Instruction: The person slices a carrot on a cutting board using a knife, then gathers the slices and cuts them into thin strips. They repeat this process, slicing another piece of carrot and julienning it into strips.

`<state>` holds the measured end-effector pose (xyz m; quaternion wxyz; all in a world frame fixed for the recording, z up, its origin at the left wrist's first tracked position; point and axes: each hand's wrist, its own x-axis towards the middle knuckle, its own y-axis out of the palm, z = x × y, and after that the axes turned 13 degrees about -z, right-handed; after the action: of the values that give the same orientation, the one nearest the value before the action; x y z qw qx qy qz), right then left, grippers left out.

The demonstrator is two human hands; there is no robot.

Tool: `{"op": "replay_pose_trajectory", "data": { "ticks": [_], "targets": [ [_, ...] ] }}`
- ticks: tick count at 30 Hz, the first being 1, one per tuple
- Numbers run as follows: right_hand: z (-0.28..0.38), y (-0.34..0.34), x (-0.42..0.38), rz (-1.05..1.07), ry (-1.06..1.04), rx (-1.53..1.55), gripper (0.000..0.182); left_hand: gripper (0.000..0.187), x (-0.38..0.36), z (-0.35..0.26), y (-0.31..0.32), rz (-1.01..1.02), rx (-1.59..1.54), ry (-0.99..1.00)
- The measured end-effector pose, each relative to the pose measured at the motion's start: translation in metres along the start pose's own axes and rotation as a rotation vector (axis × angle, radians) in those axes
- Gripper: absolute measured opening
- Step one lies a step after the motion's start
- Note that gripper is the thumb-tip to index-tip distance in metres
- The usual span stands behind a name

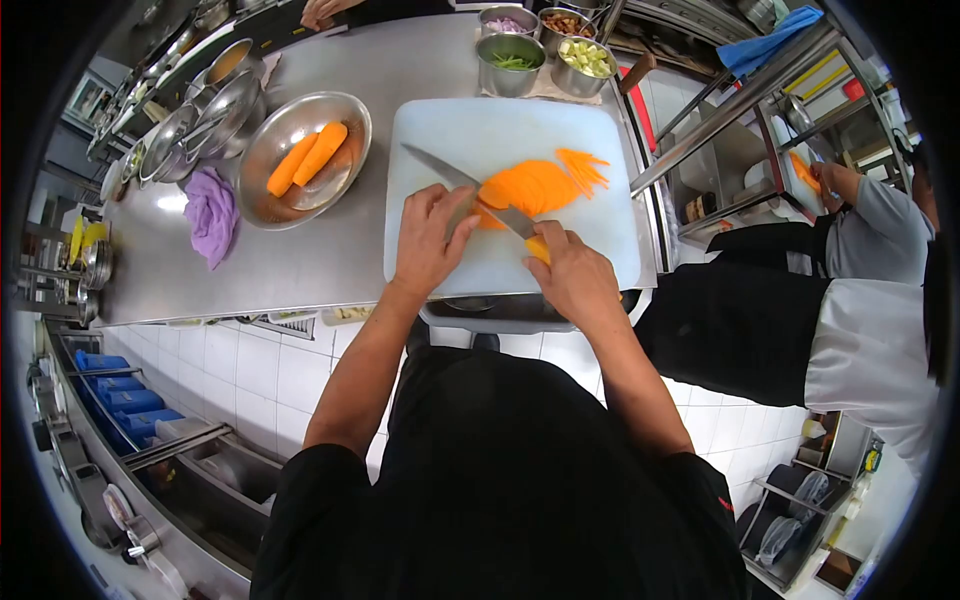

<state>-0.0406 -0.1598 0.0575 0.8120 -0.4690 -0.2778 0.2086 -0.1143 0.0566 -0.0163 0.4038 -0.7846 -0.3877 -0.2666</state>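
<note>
A knife lies slantwise over the white cutting board, its tip pointing to the far left. My right hand is closed around its yellow handle. My left hand has its fingers bent and its thumb at the middle of the blade, seemingly pinching it; part of the contact is hidden. Just beyond the blade, thin carrot slices overlap in a fanned pile. Carrot strips lie at the pile's right end.
Left of the board, a metal bowl holds two peeled carrots, near a purple cloth. Metal pots of cut vegetables, including a pot of green strips, stand behind the board. A co-worker stands at right; another person's hand shows at the far edge.
</note>
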Motion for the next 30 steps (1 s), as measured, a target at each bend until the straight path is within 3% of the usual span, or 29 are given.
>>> {"op": "replay_pose_trajectory", "data": {
  "ticks": [7, 12, 16, 25, 30],
  "targets": [
    [-0.012, 0.002, -0.008, -0.062, -0.064, -0.027, 0.048, 0.028, 0.018, 0.003, -0.006, 0.256, 0.084, 0.196],
    [-0.015, -0.004, -0.009, -0.155, -0.183, -0.047, 0.05, 0.026, 0.047, -0.006, -0.015, 0.33, 0.083, 0.345],
    [-0.017, -0.011, -0.008, -0.109, -0.146, -0.051, 0.051, 0.029, 0.061, -0.005, -0.014, 0.432, 0.118, 0.428],
    [-0.016, -0.012, -0.014, -0.068, -0.108, 0.002, 0.046, 0.017, 0.081, -0.015, -0.01, 0.552, 0.097, 0.538],
    [-0.014, -0.012, -0.017, -0.069, -0.098, 0.02, 0.043, 0.017, 0.094, 0.006, 0.007, 0.511, 0.175, 0.582]
  ]
}}
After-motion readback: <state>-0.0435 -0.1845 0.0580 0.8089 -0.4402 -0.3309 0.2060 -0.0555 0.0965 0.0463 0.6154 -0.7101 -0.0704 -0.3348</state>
